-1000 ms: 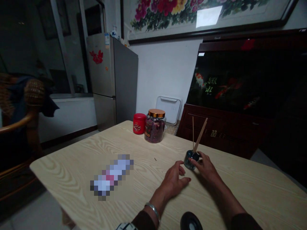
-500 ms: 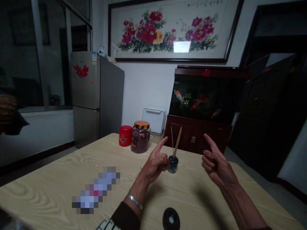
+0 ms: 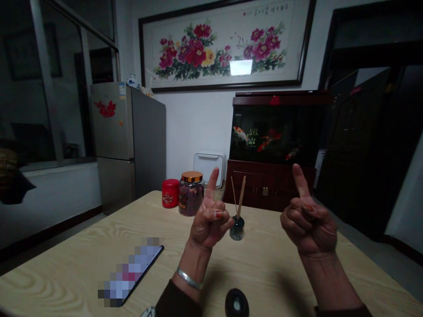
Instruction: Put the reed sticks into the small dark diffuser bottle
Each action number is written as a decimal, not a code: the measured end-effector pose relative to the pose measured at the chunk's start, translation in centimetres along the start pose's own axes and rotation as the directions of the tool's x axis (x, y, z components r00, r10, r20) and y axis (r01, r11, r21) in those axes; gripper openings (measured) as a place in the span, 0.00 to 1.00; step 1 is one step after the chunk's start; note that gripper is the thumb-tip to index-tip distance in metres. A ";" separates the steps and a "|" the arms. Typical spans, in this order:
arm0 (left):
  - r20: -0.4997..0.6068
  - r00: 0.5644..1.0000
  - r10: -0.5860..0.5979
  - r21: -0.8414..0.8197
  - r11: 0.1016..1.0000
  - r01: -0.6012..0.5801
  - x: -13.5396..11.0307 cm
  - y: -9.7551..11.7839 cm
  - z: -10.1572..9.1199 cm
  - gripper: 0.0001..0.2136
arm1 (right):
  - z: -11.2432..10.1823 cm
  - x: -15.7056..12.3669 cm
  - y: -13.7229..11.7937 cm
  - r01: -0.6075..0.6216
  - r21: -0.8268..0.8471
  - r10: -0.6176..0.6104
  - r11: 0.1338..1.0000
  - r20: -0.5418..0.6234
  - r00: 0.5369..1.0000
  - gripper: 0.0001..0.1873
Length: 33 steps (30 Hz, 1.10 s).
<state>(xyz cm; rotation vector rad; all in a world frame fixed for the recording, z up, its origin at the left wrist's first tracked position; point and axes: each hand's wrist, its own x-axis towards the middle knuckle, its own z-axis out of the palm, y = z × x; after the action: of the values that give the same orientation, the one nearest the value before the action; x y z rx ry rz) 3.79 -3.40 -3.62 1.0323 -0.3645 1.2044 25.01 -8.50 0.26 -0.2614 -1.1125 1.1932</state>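
Note:
Above the table, my left hand (image 3: 211, 220) holds up its index finger, with the other fingers and thumb folded in and nothing in them. A silver bangle (image 3: 189, 278) circles that wrist. My right hand (image 3: 309, 222) makes the same shape farther right, also holding nothing, its thumb bent over the curled fingers. Just beyond the left hand stands a reed diffuser (image 3: 237, 229), a small dark glass bottle with thin sticks. Below and between the wrists lies a dark oval object (image 3: 236, 304) with a pale round centre; its kind I cannot make out.
On the wooden table (image 3: 264, 264) a phone-like slab (image 3: 132, 275), its face pixelated, lies at left. A red canister (image 3: 170, 193) and a gold-lidded jar (image 3: 187, 196) stand at the back. Behind are a fridge (image 3: 112, 123), a fish tank (image 3: 274, 132) and a framed flower painting (image 3: 198, 48).
Both hands have turned so the index fingers point more upright and the palm sides show. The right hand has shifted slightly right. The camera view has tilted and moved a little.

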 end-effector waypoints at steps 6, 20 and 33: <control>-0.076 0.997 0.004 -0.029 1.000 -0.006 -1.0 -1.1 -1.6 0.43 | -1.4 -0.4 1.4 -0.006 0.078 0.005 0.997 0.007 1.000 0.47; -0.639 0.769 -0.004 0.547 0.701 0.458 -4.5 -7.0 -13.7 0.17 | -11.3 2.3 12.7 -0.376 -0.637 0.168 0.673 -0.364 0.916 0.28; -0.534 0.845 -0.022 0.802 0.305 0.514 -7.8 -11.3 -17.7 0.43 | -15.0 2.3 23.0 -0.323 -0.843 0.161 0.430 -0.280 0.946 0.32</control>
<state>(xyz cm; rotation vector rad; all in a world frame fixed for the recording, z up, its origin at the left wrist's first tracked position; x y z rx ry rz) 6.11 6.34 -23.60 1.6591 1.0254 1.2437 22.91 8.38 -21.40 -1.3682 -1.5163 0.6869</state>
